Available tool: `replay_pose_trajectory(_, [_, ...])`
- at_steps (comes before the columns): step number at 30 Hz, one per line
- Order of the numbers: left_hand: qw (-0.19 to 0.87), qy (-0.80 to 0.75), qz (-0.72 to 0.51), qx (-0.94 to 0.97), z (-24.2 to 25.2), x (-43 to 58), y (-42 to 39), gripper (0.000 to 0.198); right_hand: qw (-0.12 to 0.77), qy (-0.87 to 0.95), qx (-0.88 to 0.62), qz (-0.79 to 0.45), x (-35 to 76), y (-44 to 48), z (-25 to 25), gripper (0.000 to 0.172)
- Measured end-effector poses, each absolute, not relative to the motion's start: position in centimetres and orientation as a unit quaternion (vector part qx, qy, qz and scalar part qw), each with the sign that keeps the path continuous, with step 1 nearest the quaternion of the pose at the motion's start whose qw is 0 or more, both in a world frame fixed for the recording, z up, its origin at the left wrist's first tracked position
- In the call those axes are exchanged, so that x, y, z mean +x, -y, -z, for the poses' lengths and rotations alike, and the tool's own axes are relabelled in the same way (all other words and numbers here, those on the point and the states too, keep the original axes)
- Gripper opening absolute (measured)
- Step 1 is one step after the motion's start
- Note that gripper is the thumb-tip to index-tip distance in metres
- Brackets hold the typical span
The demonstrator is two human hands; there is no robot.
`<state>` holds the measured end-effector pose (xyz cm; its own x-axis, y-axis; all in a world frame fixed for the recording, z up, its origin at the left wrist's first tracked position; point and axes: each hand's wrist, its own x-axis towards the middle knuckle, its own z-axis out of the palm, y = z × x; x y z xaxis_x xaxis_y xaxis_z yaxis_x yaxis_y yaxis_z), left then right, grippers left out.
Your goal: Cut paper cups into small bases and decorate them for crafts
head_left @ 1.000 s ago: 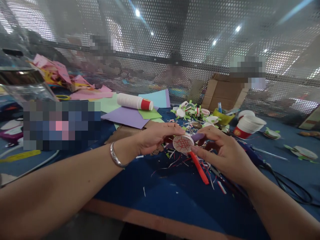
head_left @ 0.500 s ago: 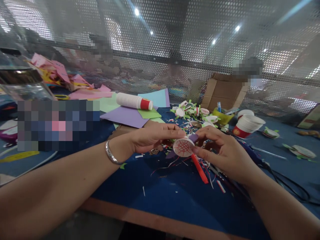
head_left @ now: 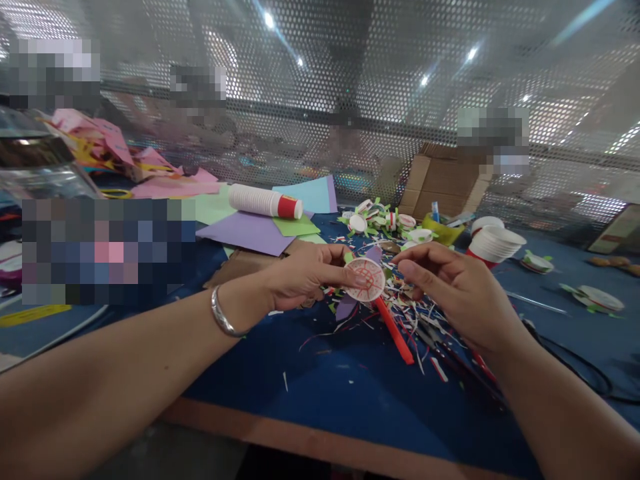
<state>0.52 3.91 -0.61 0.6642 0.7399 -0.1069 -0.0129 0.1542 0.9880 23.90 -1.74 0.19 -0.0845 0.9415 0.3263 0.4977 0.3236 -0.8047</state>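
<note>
Between the thumb and fingers of my left hand point(head_left: 320, 270) is a paper turtle point(head_left: 367, 283), its round white body drawn with red grid lines. Purple paper pieces stick out above and below it, and a bit of green shows at its upper left. My right hand point(head_left: 440, 283) is just to the right, apart from the turtle, with loosely curled fingers and nothing visible in them. Below the turtle, a red strip-like tool point(head_left: 395, 330) lies slanted on the blue tabletop, among paper scraps point(head_left: 415, 320).
Beyond my hands lie a stack of paper cups point(head_left: 260, 200), purple paper point(head_left: 250, 231) and a pile of finished-looking paper turtles point(head_left: 373, 217). More cups point(head_left: 497, 241), a yellow container point(head_left: 443, 232) and a cardboard box point(head_left: 440, 183) stand to the right. A clear jar point(head_left: 40, 167) is far left.
My right hand has let go of the paper turtle and moved slightly right. In my left hand the turtle has turned, its drawn face tilting more toward me.
</note>
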Motion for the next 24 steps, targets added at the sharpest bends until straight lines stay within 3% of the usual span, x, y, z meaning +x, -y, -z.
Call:
replay_pose_trajectory(4, [0.714,-0.338,-0.329,0.517,0.4,1.1,-3.6,0.034,0.431,0.672,-0.534,-0.280,23.8,1.8,0.2,0.034])
replay_pose_trajectory(12, [0.712,-0.311,-0.447,0.443,0.7,1.9,-3.6,0.032,0.318,0.705,-0.528,-0.352,22.5,2.1,0.7,0.038])
replay_pose_trajectory(24, [0.736,-0.265,-0.442,0.440,0.8,2.2,-3.2,0.032,0.352,0.699,-0.498,-0.373,22.0,2.5,1.1,0.030])
